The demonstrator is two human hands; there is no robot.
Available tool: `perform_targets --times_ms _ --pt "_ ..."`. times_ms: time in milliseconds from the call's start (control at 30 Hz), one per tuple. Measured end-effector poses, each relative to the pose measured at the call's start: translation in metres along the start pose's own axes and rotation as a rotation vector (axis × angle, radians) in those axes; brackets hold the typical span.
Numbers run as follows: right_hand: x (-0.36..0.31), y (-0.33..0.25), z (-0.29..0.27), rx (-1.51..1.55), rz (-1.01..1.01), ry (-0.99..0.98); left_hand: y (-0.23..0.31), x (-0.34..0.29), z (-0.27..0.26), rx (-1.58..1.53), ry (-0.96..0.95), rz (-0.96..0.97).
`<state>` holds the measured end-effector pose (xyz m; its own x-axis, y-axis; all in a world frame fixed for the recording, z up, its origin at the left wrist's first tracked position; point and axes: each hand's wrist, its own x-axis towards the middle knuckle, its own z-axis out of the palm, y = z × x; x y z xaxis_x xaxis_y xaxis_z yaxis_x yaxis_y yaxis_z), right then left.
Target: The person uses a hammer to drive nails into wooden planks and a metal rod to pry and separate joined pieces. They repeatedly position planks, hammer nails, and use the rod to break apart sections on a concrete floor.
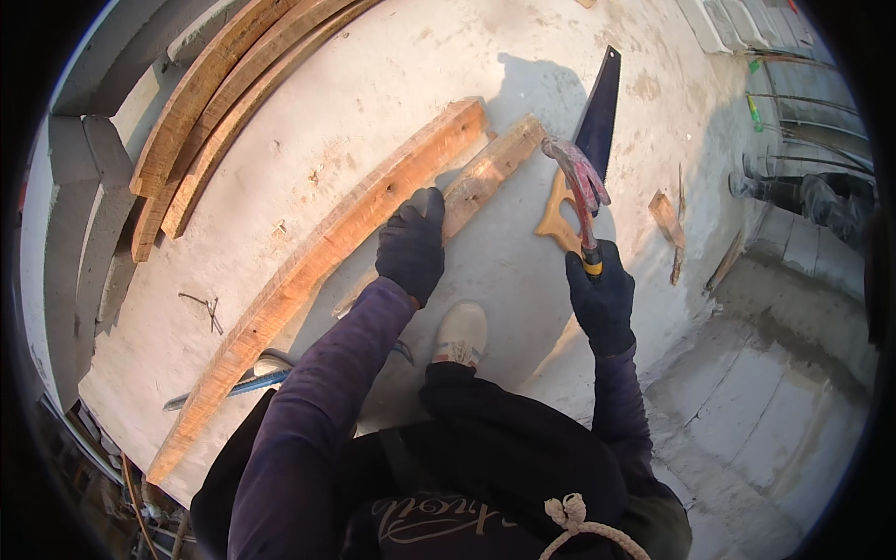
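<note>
My left hand (411,247), in a dark glove, is closed over the middle of a shorter wooden beam (490,173) and hides part of it. My right hand (602,299), also gloved, grips a claw hammer (586,191) with a worn red head and a yellow band on its handle. The hammer is raised beyond the far end of that beam. Behind it, a handsaw (598,117) with a dark blade and a wooden handle lies on the floor. A longer, thicker beam (355,219) runs alongside, left of the short one.
Several long timbers (210,107) lie at the upper left beside grey blocks (79,187). A blue metal tool (257,383) crosses under the long beam's near end. Wood scraps (666,219) lie right of the saw. Another person's legs (807,194) stand at the far right, near a lower, block-lined area.
</note>
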<state>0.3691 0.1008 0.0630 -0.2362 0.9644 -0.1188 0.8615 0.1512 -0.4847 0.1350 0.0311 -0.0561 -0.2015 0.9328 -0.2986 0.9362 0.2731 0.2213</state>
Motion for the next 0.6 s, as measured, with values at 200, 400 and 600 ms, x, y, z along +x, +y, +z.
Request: perform_targets --times_ms 200,400,600 --pt "0.000 -0.031 -0.018 -0.060 -0.311 0.009 -0.008 0.001 0.022 0.107 0.172 0.054" --pt "0.028 0.028 0.006 -0.696 -0.402 -0.138 -0.009 0.003 0.024 0.288 0.138 0.097" --pt "0.001 -0.019 -0.007 -0.212 -0.098 -0.202 -0.010 -0.004 0.036 0.211 0.161 0.070"
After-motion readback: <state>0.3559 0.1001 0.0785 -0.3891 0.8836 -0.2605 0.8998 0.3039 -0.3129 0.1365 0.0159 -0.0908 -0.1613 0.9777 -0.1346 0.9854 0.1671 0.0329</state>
